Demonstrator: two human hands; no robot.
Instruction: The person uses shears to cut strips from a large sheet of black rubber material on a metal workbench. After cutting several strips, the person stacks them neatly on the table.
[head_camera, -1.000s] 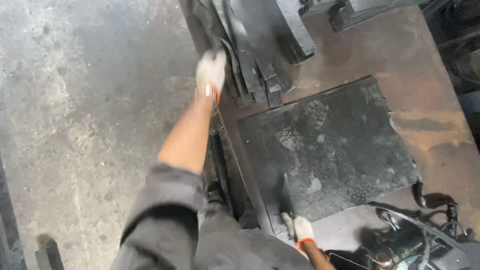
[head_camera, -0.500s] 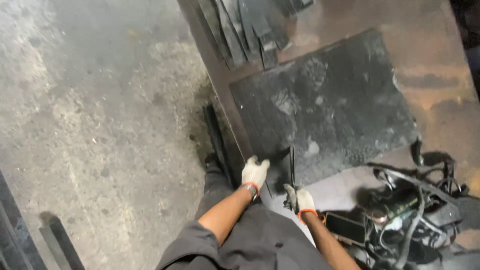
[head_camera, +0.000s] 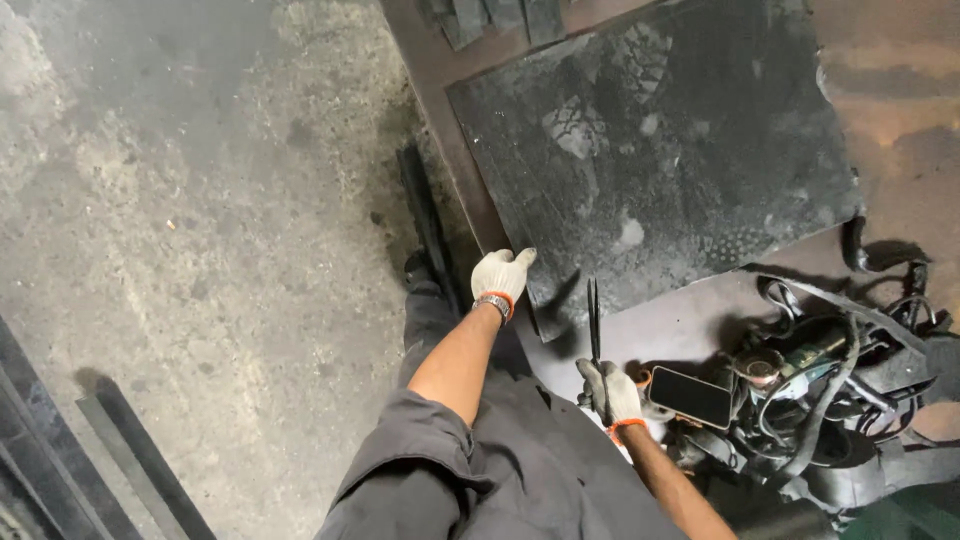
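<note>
Stained concrete floor, rusty workbench

Cable tangle right; dark mat bare

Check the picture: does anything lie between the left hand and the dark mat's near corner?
Nothing visible does. The left hand is already at the near corner of the mat; whether it touches is unclear. The right hand holds a thin strip upright, off to the side.

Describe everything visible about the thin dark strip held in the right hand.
The strip is a narrow, flat, dark piece, apparently metal, standing edge-on and pointing away from the person. The gloved right hand grips its near end; its far end reaches over the near edge of the dark mat on the rusty workbench. Whether it touches the mat is unclear.
</note>
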